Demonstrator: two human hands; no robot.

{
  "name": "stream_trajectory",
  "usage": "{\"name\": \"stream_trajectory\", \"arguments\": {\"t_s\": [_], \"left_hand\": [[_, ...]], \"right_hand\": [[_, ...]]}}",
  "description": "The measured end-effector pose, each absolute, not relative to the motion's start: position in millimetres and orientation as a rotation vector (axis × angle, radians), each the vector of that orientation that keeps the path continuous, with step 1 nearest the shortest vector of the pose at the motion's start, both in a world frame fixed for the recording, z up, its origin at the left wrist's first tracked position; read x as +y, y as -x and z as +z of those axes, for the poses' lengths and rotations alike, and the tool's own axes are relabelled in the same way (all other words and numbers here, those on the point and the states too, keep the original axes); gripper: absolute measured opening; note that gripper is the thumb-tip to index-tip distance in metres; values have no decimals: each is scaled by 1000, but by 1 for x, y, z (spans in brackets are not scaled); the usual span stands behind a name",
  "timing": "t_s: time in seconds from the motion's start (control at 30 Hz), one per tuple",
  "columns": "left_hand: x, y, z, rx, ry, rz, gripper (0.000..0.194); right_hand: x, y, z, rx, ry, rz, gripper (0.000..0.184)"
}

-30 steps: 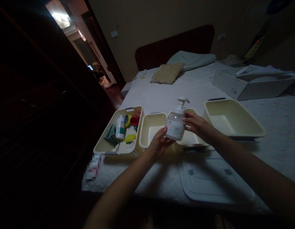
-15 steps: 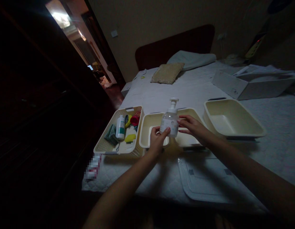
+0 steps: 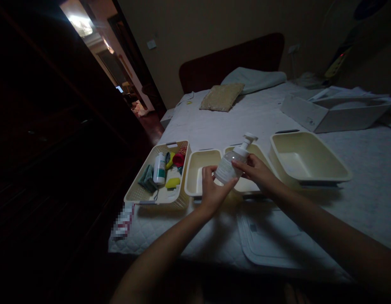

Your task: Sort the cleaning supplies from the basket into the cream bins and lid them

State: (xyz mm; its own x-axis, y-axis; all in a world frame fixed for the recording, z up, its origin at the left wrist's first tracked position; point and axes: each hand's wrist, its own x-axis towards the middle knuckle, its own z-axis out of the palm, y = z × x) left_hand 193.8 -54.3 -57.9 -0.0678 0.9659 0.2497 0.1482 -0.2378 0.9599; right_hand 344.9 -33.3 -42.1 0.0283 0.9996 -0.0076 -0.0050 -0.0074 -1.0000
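A clear pump bottle with a white pump top and a printed label is held up between my two hands, its top tilted to the right. My left hand grips the bottle's lower end, thumb along its underside. Closed on the bottle's right side near the collar is my right hand. Below and behind the bottle stand a small cream bin and a second cream bin, both partly covered by the bottle and hands.
To the left, a perforated basket holds a white bottle, a grey-green cloth and yellow and red items. A larger cream bin stands at right, a translucent lid in front. Farther back are a cushion and a white box.
The pump bottle has gone from upright to tilted, its top leaning right. My right hand has closed on its side, and my left hand has shifted its hold on the bottom.
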Motion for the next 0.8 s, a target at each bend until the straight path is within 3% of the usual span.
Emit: {"name": "stream_trajectory", "arguments": {"t_s": [0.13,0.33,0.57,0.8], "left_hand": [[-53,-193,-58,1226,-1466,1369,52],[-39,-187,-54,1076,-1118,1290,36],[-34,-179,-45,838,-714,923,33],[-40,-181,-45,678,-636,811,31]], "right_hand": [[-37,-344,-34,-1091,1278,1196,60],[-38,-347,-28,-1103,1269,1141,55],[-40,-348,-21,-1077,1174,1212,57],[-42,-347,-16,-1084,1107,1250,54]]}}
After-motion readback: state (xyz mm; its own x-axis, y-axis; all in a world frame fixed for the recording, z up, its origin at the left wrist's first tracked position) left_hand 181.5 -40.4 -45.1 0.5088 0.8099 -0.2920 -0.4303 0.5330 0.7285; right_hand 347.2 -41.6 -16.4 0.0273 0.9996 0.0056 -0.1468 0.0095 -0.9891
